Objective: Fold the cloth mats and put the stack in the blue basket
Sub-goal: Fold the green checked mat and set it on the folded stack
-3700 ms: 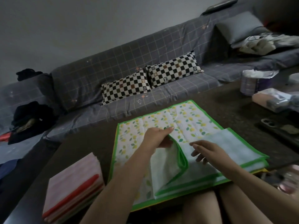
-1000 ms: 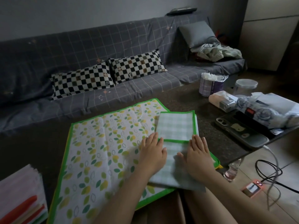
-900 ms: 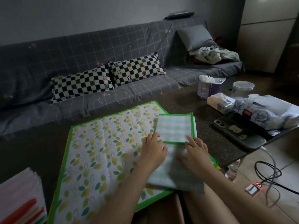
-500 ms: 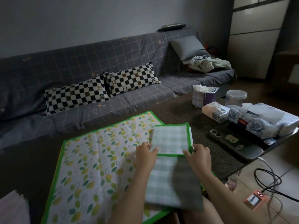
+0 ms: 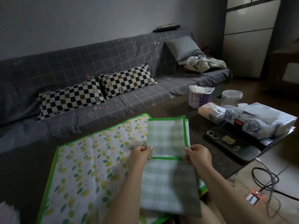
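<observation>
Folded check mat (image 5: pixel 167 138) — pale green plaid with a bright green border, held between both hands above the near right part of the table. Its far half stands up toward the sofa; the near half (image 5: pixel 169 185) hangs down toward the person's lap.

Left hand (image 5: pixel 140 155) — thumb and curled fingers pinch the mat's left edge at the green fold line.

Right hand (image 5: pixel 198 155) — grips the mat's right edge at the same height, fingers curled round it.

Leaf-print mat (image 5: pixel 90 162) — white with yellow and green leaves, green border; lies spread flat on the dark table (image 5: pixel 218 160), below and left of the held mat.

Stack of folded cloths (image 5: pixel 7 214) — only a pale corner shows at the lower left edge.

Right end of table — phone (image 5: pixel 229 143) in a dark tray, floral-wrapped pack (image 5: pixel 265 122), tissue packet (image 5: pixel 210 112), paper roll (image 5: pixel 199 97), clear jar (image 5: pixel 232 97).

Behind — grey checked sofa (image 5: pixel 129 50) with two checkerboard cushions (image 5: pixel 97 89).
</observation>
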### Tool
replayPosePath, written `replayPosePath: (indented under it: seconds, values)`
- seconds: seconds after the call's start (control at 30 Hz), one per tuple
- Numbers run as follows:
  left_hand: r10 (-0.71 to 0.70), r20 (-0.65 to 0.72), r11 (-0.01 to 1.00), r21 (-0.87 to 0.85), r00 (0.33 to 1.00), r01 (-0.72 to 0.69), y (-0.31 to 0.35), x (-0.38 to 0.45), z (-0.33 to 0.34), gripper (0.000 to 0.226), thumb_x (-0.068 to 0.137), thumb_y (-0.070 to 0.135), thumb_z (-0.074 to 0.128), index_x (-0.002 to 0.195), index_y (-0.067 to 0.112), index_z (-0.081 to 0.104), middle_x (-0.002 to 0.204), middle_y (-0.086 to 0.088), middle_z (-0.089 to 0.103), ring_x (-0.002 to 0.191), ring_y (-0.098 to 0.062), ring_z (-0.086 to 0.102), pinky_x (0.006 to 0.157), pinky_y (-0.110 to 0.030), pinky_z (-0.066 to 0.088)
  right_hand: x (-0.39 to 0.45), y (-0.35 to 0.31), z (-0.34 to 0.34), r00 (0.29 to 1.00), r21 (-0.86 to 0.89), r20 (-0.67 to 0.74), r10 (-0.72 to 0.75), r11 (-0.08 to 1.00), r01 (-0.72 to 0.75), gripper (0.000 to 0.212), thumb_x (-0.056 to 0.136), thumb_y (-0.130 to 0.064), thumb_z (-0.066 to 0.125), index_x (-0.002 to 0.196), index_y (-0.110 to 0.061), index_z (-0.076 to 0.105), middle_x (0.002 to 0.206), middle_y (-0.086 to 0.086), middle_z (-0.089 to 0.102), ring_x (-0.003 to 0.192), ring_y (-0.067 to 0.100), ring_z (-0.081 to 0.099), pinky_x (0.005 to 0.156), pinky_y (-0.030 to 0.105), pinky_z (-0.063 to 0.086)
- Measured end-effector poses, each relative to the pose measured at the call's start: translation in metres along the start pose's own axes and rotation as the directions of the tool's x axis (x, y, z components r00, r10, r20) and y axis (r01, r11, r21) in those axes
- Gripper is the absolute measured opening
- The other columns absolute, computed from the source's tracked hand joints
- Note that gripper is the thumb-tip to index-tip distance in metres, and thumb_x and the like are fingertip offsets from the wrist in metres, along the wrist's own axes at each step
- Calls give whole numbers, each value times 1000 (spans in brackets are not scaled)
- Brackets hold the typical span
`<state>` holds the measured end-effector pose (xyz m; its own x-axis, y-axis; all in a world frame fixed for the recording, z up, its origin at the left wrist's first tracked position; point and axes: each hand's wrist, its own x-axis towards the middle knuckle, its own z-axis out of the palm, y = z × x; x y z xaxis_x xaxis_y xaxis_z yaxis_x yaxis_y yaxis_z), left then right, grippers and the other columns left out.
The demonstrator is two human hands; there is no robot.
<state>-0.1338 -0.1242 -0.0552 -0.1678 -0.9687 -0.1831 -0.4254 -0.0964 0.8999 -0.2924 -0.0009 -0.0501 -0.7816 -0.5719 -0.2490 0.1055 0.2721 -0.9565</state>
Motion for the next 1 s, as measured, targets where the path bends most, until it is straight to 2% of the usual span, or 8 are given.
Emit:
replayPosePath:
  seconds: [0.13, 0.27, 0.43, 0.57, 0.7, 0.83, 0.93, 1.0]
  values:
    - [5, 49, 989, -149, 999, 3, 0, -6, -9, 20, 88, 29, 66, 89, 9, 66, 74, -4, 67, 58, -11, 60, 50, -19, 46, -2, 2, -7, 994, 174, 112, 0, 985, -20, 9, 85, -14, 67, 88, -6, 66, 84, 10, 70, 70, 21, 71, 71, 38, 60]
    - [-41, 8, 926, -375, 999, 41, -4, -20, -26, 16, 87, 15, 67, 84, -1, 66, 70, -13, 69, 54, -19, 63, 52, -24, 54, -2, -7, -9, 972, 217, 200, -123, 973, 79, 8, 87, -9, 64, 85, -2, 66, 83, 16, 69, 71, 21, 69, 60, 25, 59]
    - [22, -67, 924, -379, 997, -46, -20, -31, -50, 17, 88, 13, 64, 86, -3, 65, 67, -12, 69, 59, -18, 66, 54, -23, 54, 4, -16, 8, 918, 145, 366, -155, 983, 108, 14, 89, -10, 60, 93, 1, 68, 87, 18, 70, 76, 21, 68, 68, 27, 58]
    - [49, -33, 908, -415, 998, -59, -28, -45, -55, 13, 92, 12, 58, 92, -1, 62, 78, -11, 69, 71, -18, 67, 64, -22, 57, 0, -11, 10, 894, 101, 428, -130, 990, 96, 20, 92, -14, 56, 98, 3, 67, 83, 12, 69, 64, 8, 67, 55, 15, 52]
    - [-16, 5, 853, -521, 1000, 16, -29, -53, -59, 43, 99, 36, 42, 87, 4, 68, 71, -9, 73, 73, -23, 69, 73, -35, 53, 4, -15, 5, 880, 181, 472, -50, 983, -41, 32, 95, -24, 50, 106, 3, 64, 99, 21, 69, 85, 29, 66, 82, 37, 56]
    - [80, 59, 963, -263, 995, -62, -32, -58, -70, 62, 100, 50, 27, 75, 19, 75, 84, -5, 75, 85, -21, 69, 78, -34, 51, 5, -12, -1, 892, 1, 452, -16, 1000, 17, 35, 92, -36, 55, 87, -6, 73, 79, 12, 73, 76, 28, 66, 83, 41, 51]
    - [172, 71, 984, -58, 982, -168, -31, -61, -73, 54, 102, 41, 31, 77, 18, 74, 92, 4, 73, 96, -12, 65, 90, -26, 45, 1, -16, -6, 878, -192, 461, -131, 951, 243, 35, 91, -41, 55, 83, -14, 77, 83, 2, 74, 82, 18, 67, 83, 34, 49]
    - [204, 97, 976, 51, 974, -210, -30, -64, -73, 39, 101, 31, 40, 84, 17, 72, 94, 7, 71, 97, -10, 64, 81, -11, 44, -6, -21, -7, 830, -314, 524, -191, 863, 397, 28, 90, -39, 57, 84, -20, 77, 85, 1, 73, 82, 15, 65, 76, 31, 47]
